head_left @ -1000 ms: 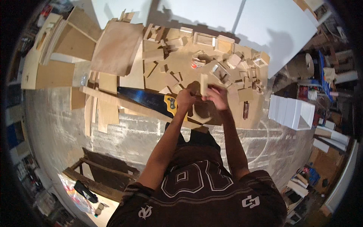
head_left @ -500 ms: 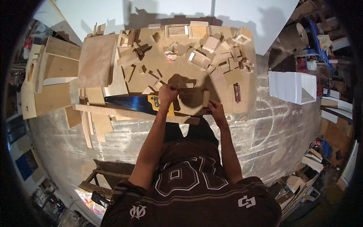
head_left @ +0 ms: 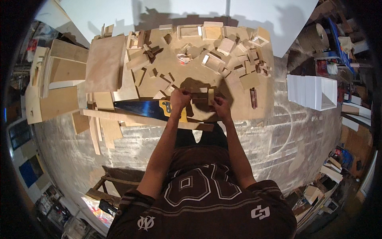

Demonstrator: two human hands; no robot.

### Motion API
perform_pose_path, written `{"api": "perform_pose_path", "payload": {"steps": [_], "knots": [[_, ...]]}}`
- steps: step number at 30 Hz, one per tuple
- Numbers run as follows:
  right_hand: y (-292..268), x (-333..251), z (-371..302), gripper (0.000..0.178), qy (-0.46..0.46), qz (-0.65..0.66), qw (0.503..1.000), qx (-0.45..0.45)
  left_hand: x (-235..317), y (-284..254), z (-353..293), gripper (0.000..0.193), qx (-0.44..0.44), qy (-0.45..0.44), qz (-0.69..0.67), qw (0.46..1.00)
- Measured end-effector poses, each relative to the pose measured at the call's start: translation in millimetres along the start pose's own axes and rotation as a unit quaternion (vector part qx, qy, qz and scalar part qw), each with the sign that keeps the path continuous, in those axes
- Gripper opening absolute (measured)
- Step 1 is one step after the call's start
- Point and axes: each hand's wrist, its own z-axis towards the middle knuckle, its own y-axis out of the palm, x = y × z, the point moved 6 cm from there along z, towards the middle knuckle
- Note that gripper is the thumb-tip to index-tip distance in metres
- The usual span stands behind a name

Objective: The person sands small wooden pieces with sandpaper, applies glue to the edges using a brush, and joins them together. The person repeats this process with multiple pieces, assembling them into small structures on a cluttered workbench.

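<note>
- Currently, long wooden strip runs along the near edge of the desk; saw lies just beyond, idle, handle near the left forearm.
- Right hand pinches a short block by its near end.
- Left hand has its fingers drawn in at the left of a pale strip; can't tell if it's actually pinching it.
- Block stands at the strip's right end, over the desk. Looks like mid-fit; whether they're joined, can't tell, heavy shadow.
- Farther out, square piece and dark sticks lie loose among other offcuts, so presumably plenty unused.
- Beyond, box frame and far-edge frame look assembled; fixing can't be confirmed.
</note>
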Motion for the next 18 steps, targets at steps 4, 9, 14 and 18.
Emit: {"api": "perform_pose_path", "payload": {"steps": [4,9,14,18], "knots": [[-2,-21,11,0.035,-0.068,-0.092,0.991,0.065,0,-2,-2,0.022,0.009,-0.011,0.005,1.000],[-6,-40,-2,0.033,-0.107,-0.221,0.958,0.149,2,-3,-4,0.021,0.013,0.004,-0.002,1.000],[3,-55,-22,0.044,-0.062,-0.152,0.981,0.107,-4,1,1,0.021,0.000,-0.022,0.012,1.000],[0,-51,-14,0.042,-0.109,-0.227,0.960,0.119,-2,1,1,0.020,0.007,-0.016,0.010,1.000]]}}
